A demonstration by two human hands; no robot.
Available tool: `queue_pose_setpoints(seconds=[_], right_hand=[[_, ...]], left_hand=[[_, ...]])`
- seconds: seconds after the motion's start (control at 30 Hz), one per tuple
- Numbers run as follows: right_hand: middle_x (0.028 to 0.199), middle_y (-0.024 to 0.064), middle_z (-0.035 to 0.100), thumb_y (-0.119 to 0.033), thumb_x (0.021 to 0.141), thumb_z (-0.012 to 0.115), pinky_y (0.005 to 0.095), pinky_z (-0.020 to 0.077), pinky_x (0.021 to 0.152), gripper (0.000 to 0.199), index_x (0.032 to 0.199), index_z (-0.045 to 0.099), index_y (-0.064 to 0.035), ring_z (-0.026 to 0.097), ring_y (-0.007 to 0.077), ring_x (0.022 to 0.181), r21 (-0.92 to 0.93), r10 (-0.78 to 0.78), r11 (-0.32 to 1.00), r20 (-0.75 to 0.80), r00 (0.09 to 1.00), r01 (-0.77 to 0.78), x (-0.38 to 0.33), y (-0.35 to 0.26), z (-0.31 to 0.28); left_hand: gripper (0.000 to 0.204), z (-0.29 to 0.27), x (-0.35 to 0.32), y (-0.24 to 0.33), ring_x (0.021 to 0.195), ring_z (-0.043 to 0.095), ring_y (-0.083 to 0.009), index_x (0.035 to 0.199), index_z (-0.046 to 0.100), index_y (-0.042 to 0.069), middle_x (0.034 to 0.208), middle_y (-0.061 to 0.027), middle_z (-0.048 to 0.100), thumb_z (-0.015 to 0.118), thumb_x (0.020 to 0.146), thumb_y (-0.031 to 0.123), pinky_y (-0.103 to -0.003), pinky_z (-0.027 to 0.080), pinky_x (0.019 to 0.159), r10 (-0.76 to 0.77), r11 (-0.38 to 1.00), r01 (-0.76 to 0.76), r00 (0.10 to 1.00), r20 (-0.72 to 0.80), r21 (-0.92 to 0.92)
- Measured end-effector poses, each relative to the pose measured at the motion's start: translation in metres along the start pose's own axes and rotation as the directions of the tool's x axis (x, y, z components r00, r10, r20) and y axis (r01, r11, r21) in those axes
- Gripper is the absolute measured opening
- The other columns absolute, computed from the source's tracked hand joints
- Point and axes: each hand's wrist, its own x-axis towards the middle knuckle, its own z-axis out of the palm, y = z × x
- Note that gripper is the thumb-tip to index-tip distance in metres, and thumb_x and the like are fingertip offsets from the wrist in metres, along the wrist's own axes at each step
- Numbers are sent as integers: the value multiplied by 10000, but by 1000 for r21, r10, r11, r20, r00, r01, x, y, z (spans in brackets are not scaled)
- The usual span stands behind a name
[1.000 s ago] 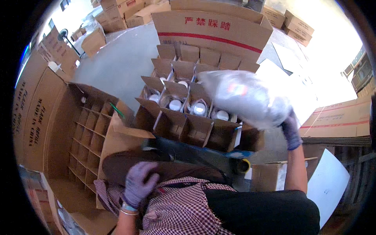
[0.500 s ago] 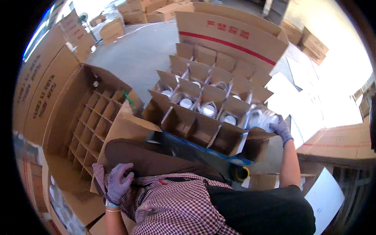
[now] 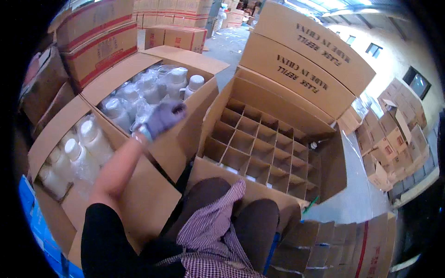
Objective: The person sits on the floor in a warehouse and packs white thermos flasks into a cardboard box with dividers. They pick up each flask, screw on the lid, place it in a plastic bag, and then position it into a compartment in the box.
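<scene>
My left hand [image 3: 166,119], in a purple-grey glove, is over the near right side of an open carton [image 3: 192,99]. Motion blurs its fingers, so whether they hold anything does not show. White flasks [image 3: 150,88] in clear plastic bags fill that carton, and one unwrapped-looking white flask [image 3: 193,85] stands in its far right corner. Nearer me on the left, a second open carton [image 3: 148,194] has more bagged white flasks [image 3: 79,153]. Directly ahead stands a large carton with cardboard dividers [image 3: 250,136], its visible cells mostly bare. My right hand is out of view.
Raised flaps [image 3: 301,69] stand behind the divided carton. A green strip [image 3: 311,204] lies at its near right corner. Another divided carton [image 3: 324,245] is at lower right. Stacked cartons [image 3: 99,44] rise at the far left, with more [image 3: 394,134] at the right.
My view has swung left. My left hand has gone from my lap to over the flask carton. My right hand, formerly at a bagged flask in the other divided carton, has left view.
</scene>
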Motion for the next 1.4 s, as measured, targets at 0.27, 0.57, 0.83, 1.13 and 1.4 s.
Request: queue_pose_setpoints(seconds=[0.27, 0.57, 0.83, 1.13, 1.4], right_hand=[[1101, 175, 715, -361, 956, 653, 390, 533, 891, 407, 1164, 681, -13, 673, 296, 1043, 6, -500, 865, -61, 864, 501, -76, -235, 16], [1109, 168, 715, -289, 941, 686, 383, 536, 896, 343, 1158, 693, -23, 680, 287, 1025, -55, -671, 740, 20, 742, 670, -100, -297, 60], [1137, 188, 685, -221, 921, 706, 398, 545, 874, 394, 1244, 631, -8, 670, 304, 1021, -44, -965, 262, -44, 260, 964, -181, -427, 23], [1470, 198, 393, -365, 582, 962, 437, 419, 1086, 1110, 1464, 384, -20, 403, 348, 1369, 477, -965, -257, -82, -248, 841, -371, -449, 3], [1169, 165, 625, -285, 845, 780, 409, 532, 873, 558, 1303, 554, -58, 633, 306, 1024, 878, -951, 264, 169, 258, 400, -303, -329, 104]], left_hand=[[395, 37, 190, -251, 1111, 650, -403, 1173, 680, 41, 1196, -238, 679, 599, 903, 318, -461, 500, 957, -259, 922, 284, 958, -124, 264], [452, 93, 224, -297, 1028, 659, -394, 1172, 687, 118, 1132, -230, 692, 655, 767, 317, -451, 511, 923, -365, 830, 292, 928, 68, 476], [338, -51, 121, -28, 1165, 600, -357, 940, 658, -37, 1264, -201, 631, 729, 742, 228, -399, 469, 1011, 153, 978, -95, 930, -336, 184], [390, -76, -91, 211, 943, 641, -385, 1057, 645, -7, 968, -207, 639, 700, 816, 295, -453, 515, 865, 527, 850, -505, 803, 277, -153], [589, -6, -216, 148, 1132, 600, -350, 1268, 582, 18, 1179, -211, 623, 728, 852, 408, -414, 461, 1012, 289, 932, -139, 845, 451, -336]])
